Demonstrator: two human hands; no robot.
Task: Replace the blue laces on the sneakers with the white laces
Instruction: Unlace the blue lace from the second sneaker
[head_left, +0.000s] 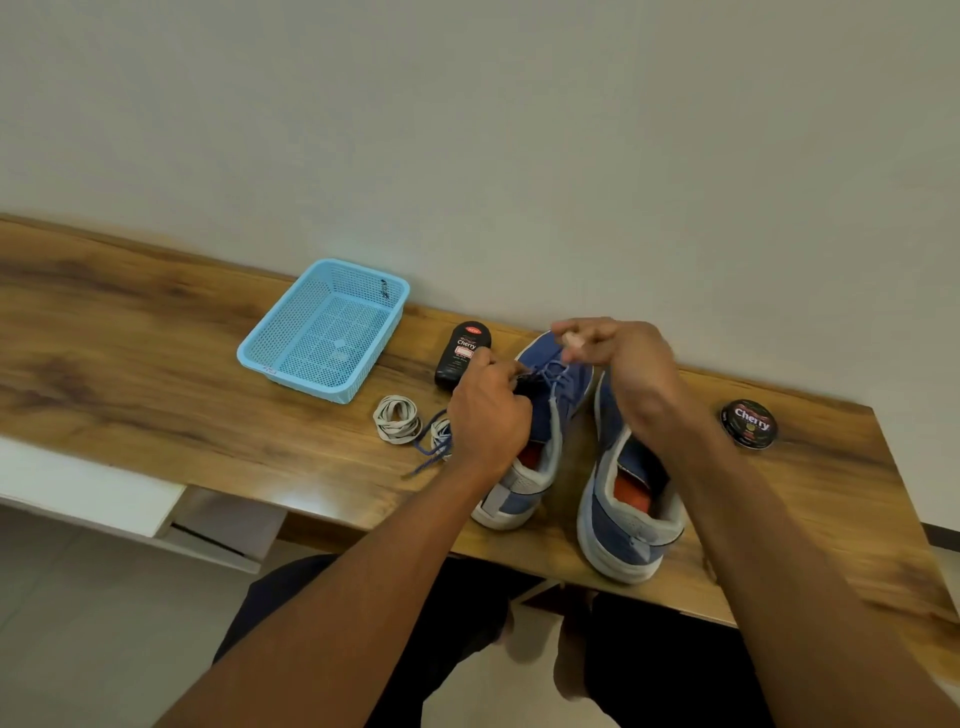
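Pale wall behind, long wooden table (156, 332) in front. Two blue sneakers on it, toes to the wall: left sneaker (540, 415) still partly threaded with a blue lace (553, 371), right sneaker (623, 499) just beside it, heel toward the table edge. Left hand (488, 410) over the left sneaker's tongue, fingers curled in at the eyelets, apparently pinching the lace there; exact contact blurred. Right hand (618, 358) raised above the toe, fingers bunched together, seemingly gripping the lace's upper end, with the strand running down from them to the eyelets. Loose blue lace (428, 452) trailing on the table left of the left wrist, across a small white lace coil (440, 431), half hidden by that hand. Larger white lace coil (397, 418) just beyond. Right sneaker's lacing area covered by the right forearm. Black polish bottle (462, 353) near the left fingers, base hidden. Light blue basket (324, 330) farther left; round polish tin (749, 423) well apart on the right.
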